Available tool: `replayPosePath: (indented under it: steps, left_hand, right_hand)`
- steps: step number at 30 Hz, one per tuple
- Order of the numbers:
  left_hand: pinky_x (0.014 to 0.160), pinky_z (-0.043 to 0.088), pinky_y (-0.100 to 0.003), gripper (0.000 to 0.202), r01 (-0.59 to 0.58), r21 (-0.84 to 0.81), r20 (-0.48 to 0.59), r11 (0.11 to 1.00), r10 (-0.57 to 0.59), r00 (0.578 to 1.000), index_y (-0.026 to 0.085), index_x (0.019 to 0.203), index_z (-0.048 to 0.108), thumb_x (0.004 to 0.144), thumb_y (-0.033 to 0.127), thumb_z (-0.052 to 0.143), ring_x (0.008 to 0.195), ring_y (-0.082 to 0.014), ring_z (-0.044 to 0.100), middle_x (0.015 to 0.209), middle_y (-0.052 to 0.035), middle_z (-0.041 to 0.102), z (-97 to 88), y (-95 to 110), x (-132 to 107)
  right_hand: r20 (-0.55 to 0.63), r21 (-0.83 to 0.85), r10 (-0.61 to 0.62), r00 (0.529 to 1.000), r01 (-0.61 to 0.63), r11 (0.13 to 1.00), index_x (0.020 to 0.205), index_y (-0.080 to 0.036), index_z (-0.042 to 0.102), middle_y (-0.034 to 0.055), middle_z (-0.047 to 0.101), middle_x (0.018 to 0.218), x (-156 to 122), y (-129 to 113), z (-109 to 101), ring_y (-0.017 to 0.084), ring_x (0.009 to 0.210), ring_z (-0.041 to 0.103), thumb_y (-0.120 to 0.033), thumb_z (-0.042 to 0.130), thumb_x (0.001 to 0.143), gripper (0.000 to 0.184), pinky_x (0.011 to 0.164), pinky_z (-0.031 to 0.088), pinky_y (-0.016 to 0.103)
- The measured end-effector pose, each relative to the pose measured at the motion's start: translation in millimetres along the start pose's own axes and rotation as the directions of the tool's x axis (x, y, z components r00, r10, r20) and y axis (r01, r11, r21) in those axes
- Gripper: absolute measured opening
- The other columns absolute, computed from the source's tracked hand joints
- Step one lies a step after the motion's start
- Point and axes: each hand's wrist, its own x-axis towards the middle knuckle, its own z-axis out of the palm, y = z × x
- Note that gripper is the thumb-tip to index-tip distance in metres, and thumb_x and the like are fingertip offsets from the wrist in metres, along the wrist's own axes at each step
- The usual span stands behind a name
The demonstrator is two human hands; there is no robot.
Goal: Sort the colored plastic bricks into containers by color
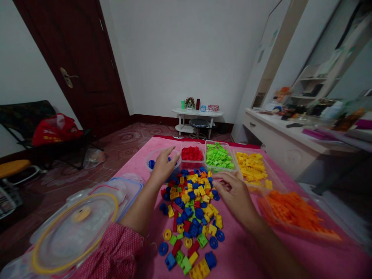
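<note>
My left hand (166,164) hangs over the round clear tub (148,155) of blue toy bricks (151,164), its fingers stretched and the thumb apart. Nothing shows in it. At the right edge of a mixed pile of toy bricks (188,212), my right hand (234,192) has its fingers curled in and thumb and forefinger close together. Whatever they may hold is hidden. In the pile, blue, yellow, red, green and orange pieces lie jumbled, with small wheels (167,234) toward the near side.
Clear boxes hold red bricks (192,154), green bricks (218,156), yellow bricks (251,166) and orange bricks (293,213). Stacked lids (74,232) lie at the left on the pink cloth (142,155). Beyond stand a low white table (186,112) and a stool (199,123).
</note>
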Motion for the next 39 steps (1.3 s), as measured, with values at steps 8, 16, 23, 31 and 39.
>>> replayPosePath:
  steps: [8, 16, 23, 31, 39]
  left_hand:
    - [0.072, 0.045, -0.023, 0.020, -0.253, -0.016, 0.444, 0.967, 0.233, 0.865, 0.018, 0.090, 0.071, 0.078, 0.022, 0.056, 0.074, -0.0137, 0.062, 0.085, -0.0026, 0.071, 28.5, 19, -35]
    - [0.061, 0.042, -0.022, 0.024, -0.170, 0.186, 0.639, 0.968, 0.013, 0.769, 0.017, 0.089, 0.071, 0.071, 0.025, 0.059, 0.068, -0.0146, 0.061, 0.078, -0.0030, 0.070, 30.8, 4, -38]
    - [0.065, 0.043, -0.023, 0.033, -0.265, 0.216, 0.699, 0.940, 0.041, 0.714, 0.016, 0.095, 0.070, 0.063, 0.023, 0.066, 0.074, -0.0164, 0.059, 0.088, -0.0061, 0.068, 31.9, 10, -42]
    - [0.072, 0.043, -0.026, 0.030, -0.349, 0.239, 0.662, 0.906, 0.111, 0.742, 0.015, 0.087, 0.070, 0.059, 0.018, 0.060, 0.081, -0.0194, 0.059, 0.091, -0.0084, 0.067, 37.4, 12, -47]
    - [0.051, 0.036, -0.020, 0.014, -0.151, 0.137, 0.680, 0.979, 0.018, 0.733, 0.013, 0.069, 0.066, 0.058, 0.019, 0.060, 0.056, -0.0110, 0.052, 0.064, -0.0001, 0.062, 35.5, 6, -42]
  right_hand:
    - [0.181, -0.056, -0.104, 0.978, 0.116, 0.992, 0.105, -0.022, 0.064, 0.0051, 0.061, 0.112, -9, 24, 23, 0.018, 0.104, 0.055, -0.013, 0.052, 0.078, 0.032, 0.091, 0.043, 0.033]
    - [0.348, -0.184, -0.064, 0.935, 0.135, 0.974, 0.118, -0.030, 0.059, 0.0023, 0.058, 0.109, -15, 10, 29, 0.016, 0.095, 0.057, -0.016, 0.056, 0.080, 0.041, 0.080, 0.044, 0.027]
    - [0.354, -0.306, 0.003, 0.935, 0.112, 0.946, 0.114, -0.028, 0.060, 0.0033, 0.057, 0.106, -10, 6, 34, 0.017, 0.088, 0.059, -0.024, 0.058, 0.080, 0.035, 0.074, 0.041, 0.025]
    - [0.259, -0.239, -0.004, 0.966, 0.068, 0.969, 0.088, -0.024, 0.062, -0.0005, 0.058, 0.092, -8, 5, 34, 0.014, 0.078, 0.056, -0.022, 0.065, 0.071, 0.017, 0.066, 0.037, 0.024]
    - [0.237, 0.498, 0.355, 0.904, -0.427, 0.755, 0.084, -0.020, 0.049, -0.0072, 0.047, 0.057, -5, 9, 35, 0.008, 0.046, 0.044, -0.034, 0.064, 0.072, 0.024, 0.044, 0.034, 0.020]
